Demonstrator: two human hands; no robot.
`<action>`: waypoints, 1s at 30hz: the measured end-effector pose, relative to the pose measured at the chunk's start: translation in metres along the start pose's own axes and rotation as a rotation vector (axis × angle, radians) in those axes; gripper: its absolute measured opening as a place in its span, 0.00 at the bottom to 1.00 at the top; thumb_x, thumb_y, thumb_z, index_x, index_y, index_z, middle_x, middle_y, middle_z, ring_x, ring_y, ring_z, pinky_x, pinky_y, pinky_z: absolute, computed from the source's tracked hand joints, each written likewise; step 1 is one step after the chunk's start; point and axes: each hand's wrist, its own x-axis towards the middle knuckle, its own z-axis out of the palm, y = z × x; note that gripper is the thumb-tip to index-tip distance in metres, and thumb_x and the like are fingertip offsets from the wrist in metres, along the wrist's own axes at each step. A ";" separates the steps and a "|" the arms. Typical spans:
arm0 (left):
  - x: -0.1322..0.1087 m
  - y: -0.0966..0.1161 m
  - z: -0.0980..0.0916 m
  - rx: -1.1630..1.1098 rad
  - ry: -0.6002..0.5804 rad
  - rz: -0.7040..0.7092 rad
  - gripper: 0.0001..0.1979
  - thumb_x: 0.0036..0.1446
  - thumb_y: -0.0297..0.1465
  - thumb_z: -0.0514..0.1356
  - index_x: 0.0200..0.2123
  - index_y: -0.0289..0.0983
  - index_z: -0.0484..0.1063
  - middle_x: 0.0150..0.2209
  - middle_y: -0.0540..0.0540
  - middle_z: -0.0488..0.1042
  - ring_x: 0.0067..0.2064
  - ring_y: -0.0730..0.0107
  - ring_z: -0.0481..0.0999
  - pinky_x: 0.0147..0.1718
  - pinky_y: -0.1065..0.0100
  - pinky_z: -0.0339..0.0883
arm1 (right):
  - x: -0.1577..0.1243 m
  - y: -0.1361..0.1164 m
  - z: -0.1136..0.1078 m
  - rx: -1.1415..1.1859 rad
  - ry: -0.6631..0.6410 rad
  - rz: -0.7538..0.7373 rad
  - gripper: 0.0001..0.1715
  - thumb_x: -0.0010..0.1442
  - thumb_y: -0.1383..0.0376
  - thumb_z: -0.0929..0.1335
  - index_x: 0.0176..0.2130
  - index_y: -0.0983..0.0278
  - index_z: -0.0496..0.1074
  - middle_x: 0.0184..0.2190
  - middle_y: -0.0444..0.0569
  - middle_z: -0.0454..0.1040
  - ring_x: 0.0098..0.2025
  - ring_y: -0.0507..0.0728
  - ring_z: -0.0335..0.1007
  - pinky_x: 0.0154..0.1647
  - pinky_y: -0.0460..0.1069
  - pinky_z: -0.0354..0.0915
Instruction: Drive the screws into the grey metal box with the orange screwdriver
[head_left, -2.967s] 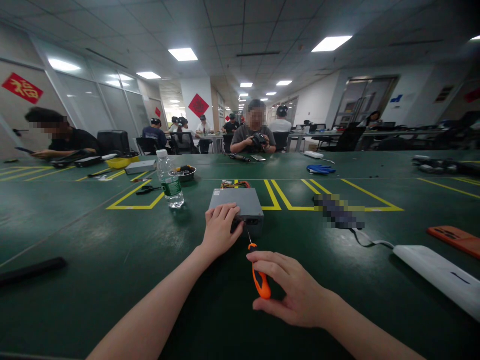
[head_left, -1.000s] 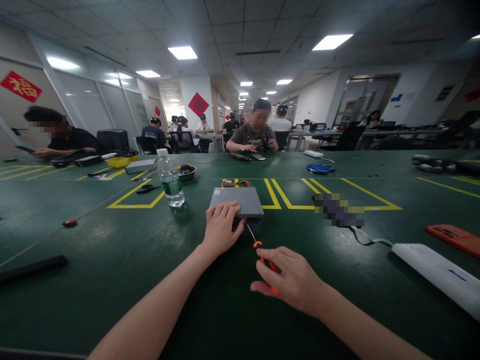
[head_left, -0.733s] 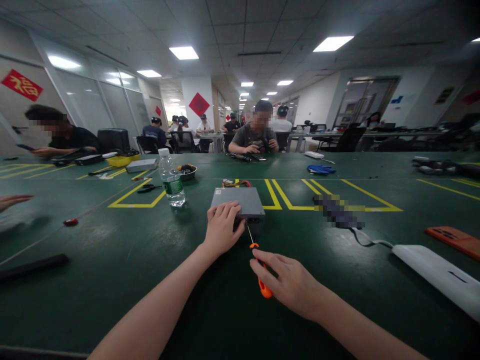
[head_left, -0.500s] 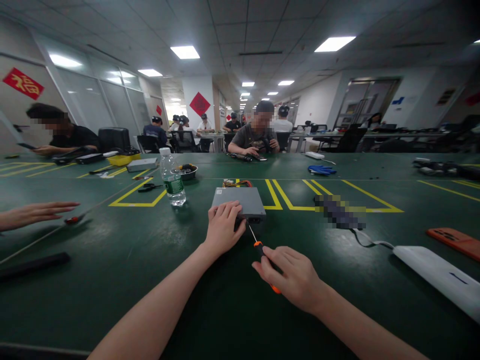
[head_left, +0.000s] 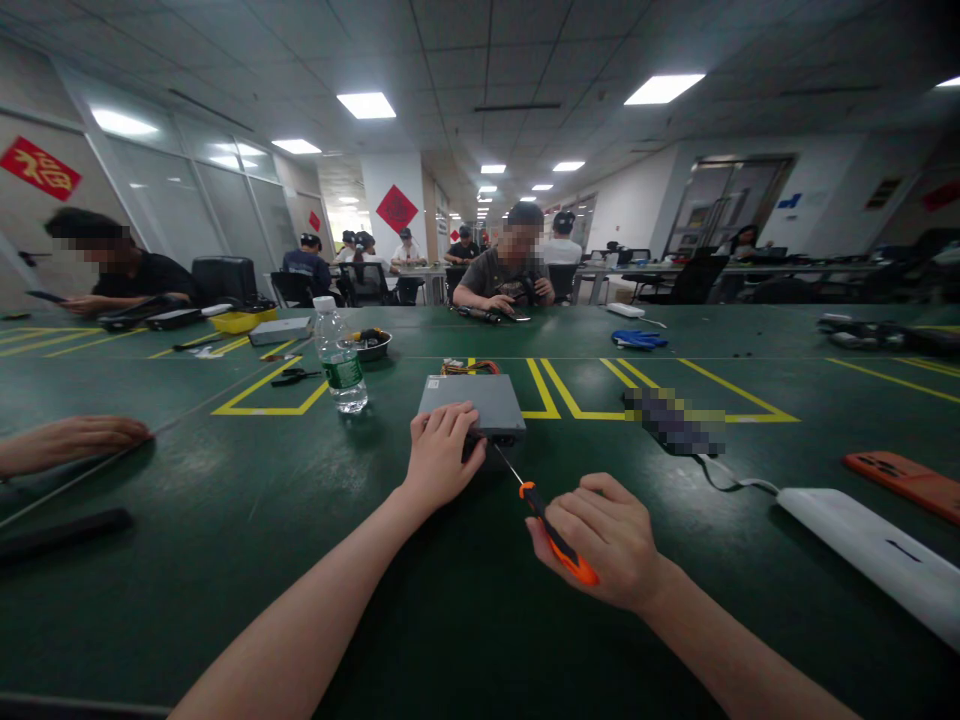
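Note:
A grey metal box (head_left: 480, 400) with coloured wires at its far end lies on the green table (head_left: 225, 520). My left hand (head_left: 441, 458) rests on its near left corner, fingers curled over the top and front. My right hand (head_left: 604, 540) is closed round an orange-and-black screwdriver (head_left: 555, 532). The thin shaft points up and left, and its tip meets the box's near face.
A water bottle (head_left: 339, 358) stands left of the box. A white power strip (head_left: 862, 545) and an orange phone (head_left: 904, 473) lie to the right. Another person's hand (head_left: 75, 440) rests on the table at far left, above a black bar (head_left: 64, 535). People sit at the far side.
My right hand has shifted right and wrapped more tightly round the screwdriver, tilting it more. Another person's hand came in from the left and covered a small red object. My left hand stayed put.

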 end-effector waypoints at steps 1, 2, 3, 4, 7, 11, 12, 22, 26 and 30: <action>0.000 0.000 -0.001 0.005 -0.002 0.001 0.13 0.56 0.35 0.54 0.45 0.41 0.65 0.52 0.45 0.68 0.53 0.59 0.64 0.48 0.56 0.51 | -0.001 0.002 -0.003 0.004 0.015 0.008 0.05 0.54 0.71 0.67 0.29 0.66 0.64 0.21 0.42 0.70 0.21 0.47 0.62 0.28 0.47 0.56; 0.000 0.000 -0.001 0.009 -0.003 0.002 0.13 0.56 0.35 0.54 0.45 0.41 0.66 0.52 0.45 0.68 0.52 0.59 0.64 0.48 0.56 0.51 | -0.002 0.005 -0.005 0.001 0.023 0.018 0.05 0.53 0.72 0.67 0.29 0.66 0.64 0.20 0.42 0.70 0.21 0.47 0.62 0.28 0.47 0.56; 0.000 0.000 -0.001 0.011 -0.004 0.001 0.14 0.56 0.35 0.54 0.45 0.41 0.66 0.52 0.45 0.68 0.52 0.59 0.64 0.48 0.56 0.51 | -0.003 0.007 -0.007 -0.006 0.026 0.030 0.06 0.53 0.72 0.67 0.28 0.66 0.64 0.20 0.42 0.69 0.21 0.47 0.61 0.28 0.47 0.56; 0.000 0.000 -0.002 0.013 -0.004 0.000 0.14 0.56 0.35 0.54 0.45 0.41 0.66 0.51 0.45 0.68 0.52 0.59 0.64 0.48 0.56 0.51 | -0.004 0.008 -0.008 -0.013 0.024 0.039 0.06 0.52 0.73 0.67 0.28 0.66 0.64 0.20 0.41 0.69 0.20 0.47 0.61 0.27 0.47 0.56; 0.000 0.000 -0.001 0.013 -0.005 -0.003 0.14 0.56 0.35 0.54 0.46 0.41 0.65 0.51 0.45 0.68 0.52 0.59 0.64 0.48 0.56 0.51 | -0.006 0.011 -0.009 -0.021 0.006 0.046 0.06 0.53 0.72 0.66 0.27 0.65 0.63 0.20 0.41 0.68 0.20 0.47 0.61 0.27 0.47 0.57; 0.001 0.000 0.000 0.012 -0.003 -0.002 0.14 0.56 0.35 0.54 0.45 0.41 0.65 0.51 0.45 0.68 0.52 0.59 0.64 0.48 0.56 0.51 | -0.006 0.012 -0.007 -0.012 -0.008 0.038 0.07 0.53 0.72 0.67 0.27 0.65 0.63 0.20 0.41 0.69 0.21 0.47 0.61 0.28 0.47 0.57; 0.001 0.000 0.000 0.012 -0.002 -0.002 0.14 0.56 0.35 0.54 0.46 0.41 0.65 0.52 0.45 0.68 0.52 0.59 0.64 0.48 0.56 0.51 | -0.005 0.012 -0.006 -0.012 -0.006 0.038 0.07 0.53 0.72 0.67 0.27 0.66 0.64 0.20 0.41 0.69 0.21 0.47 0.61 0.28 0.47 0.57; 0.000 0.001 -0.002 0.007 -0.013 -0.002 0.14 0.56 0.35 0.54 0.46 0.41 0.65 0.52 0.45 0.68 0.53 0.59 0.64 0.48 0.56 0.51 | -0.003 0.006 -0.005 -0.034 -0.080 0.075 0.02 0.56 0.68 0.66 0.33 0.66 0.68 0.26 0.46 0.69 0.24 0.49 0.61 0.27 0.46 0.58; 0.000 0.001 -0.002 0.006 -0.007 0.000 0.14 0.55 0.35 0.54 0.46 0.41 0.65 0.52 0.45 0.68 0.53 0.59 0.64 0.49 0.55 0.51 | -0.005 -0.003 -0.002 0.122 -0.150 0.124 0.08 0.58 0.62 0.66 0.32 0.65 0.67 0.36 0.51 0.70 0.29 0.49 0.65 0.28 0.45 0.62; 0.001 0.001 -0.001 0.013 0.000 -0.002 0.14 0.55 0.34 0.54 0.46 0.41 0.66 0.51 0.45 0.68 0.52 0.60 0.64 0.49 0.56 0.51 | -0.008 -0.008 -0.003 0.212 -0.175 0.156 0.15 0.59 0.56 0.63 0.34 0.67 0.67 0.37 0.54 0.70 0.34 0.54 0.69 0.31 0.47 0.66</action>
